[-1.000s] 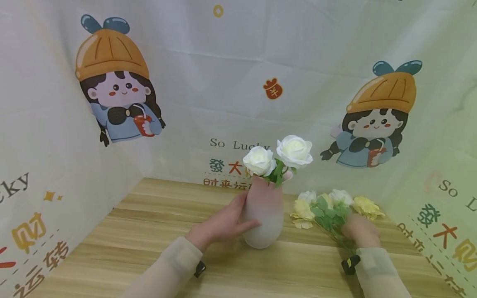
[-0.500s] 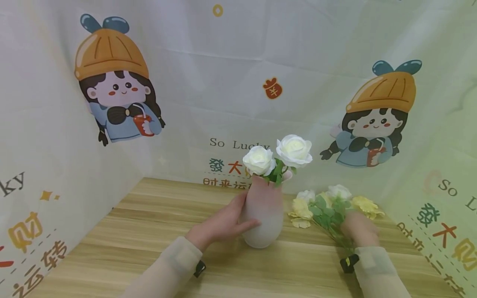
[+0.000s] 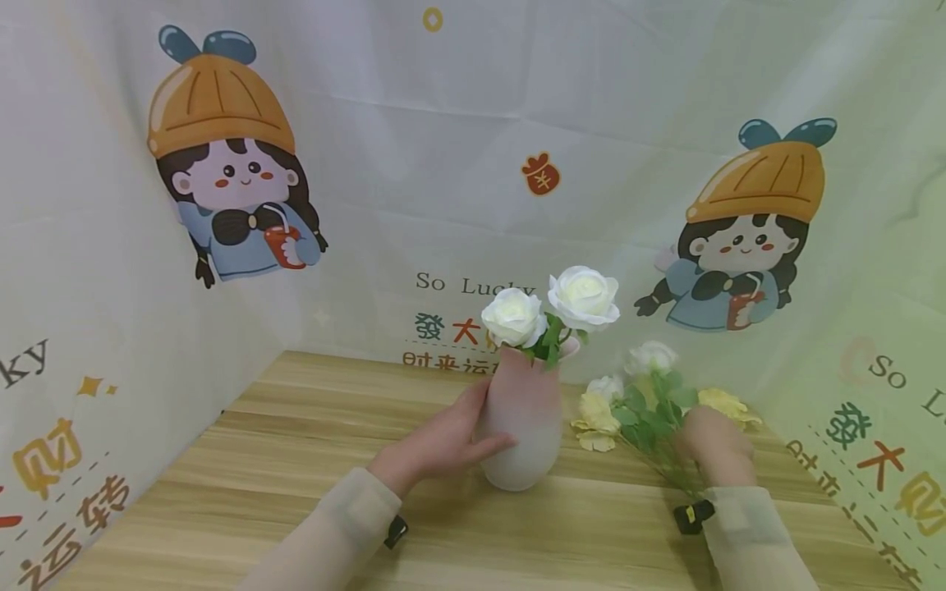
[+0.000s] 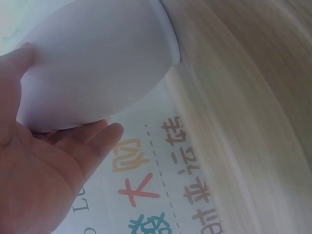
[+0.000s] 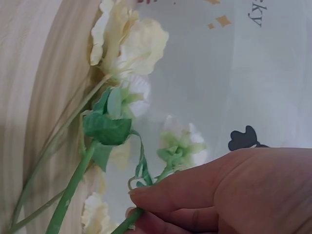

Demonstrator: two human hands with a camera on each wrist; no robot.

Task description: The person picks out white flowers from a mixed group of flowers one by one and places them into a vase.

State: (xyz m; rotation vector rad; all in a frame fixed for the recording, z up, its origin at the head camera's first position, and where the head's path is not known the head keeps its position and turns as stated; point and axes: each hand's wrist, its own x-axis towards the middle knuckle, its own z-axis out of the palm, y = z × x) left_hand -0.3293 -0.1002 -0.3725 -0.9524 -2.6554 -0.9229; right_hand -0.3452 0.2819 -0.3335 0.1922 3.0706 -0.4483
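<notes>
A vase (image 3: 525, 427), pink at the top and white below, stands upright on the table. My left hand (image 3: 447, 443) holds its left side, thumb across the front and fingers round the back, as the left wrist view (image 4: 92, 68) also shows. Two white roses (image 3: 584, 298) with green leaves stand in the vase's mouth. To the right, my right hand (image 3: 717, 447) pinches the green stem (image 5: 127, 222) of another white rose (image 3: 654, 358) between thumb and fingers. That flower's head is raised above the others lying there. Its lower stem is partly hidden by the hand.
Beside the right hand lie yellow flowers (image 3: 599, 414), another white flower (image 3: 606, 387) and green leaves, stems crossing on the wooden table (image 3: 296, 460). A printed cloth (image 3: 384, 164) with cartoon figures hangs around the table's back and sides.
The white rose in my right hand has risen and shifted slightly left, away from the flowers lying on the table. My left hand and the vase have stayed in place.
</notes>
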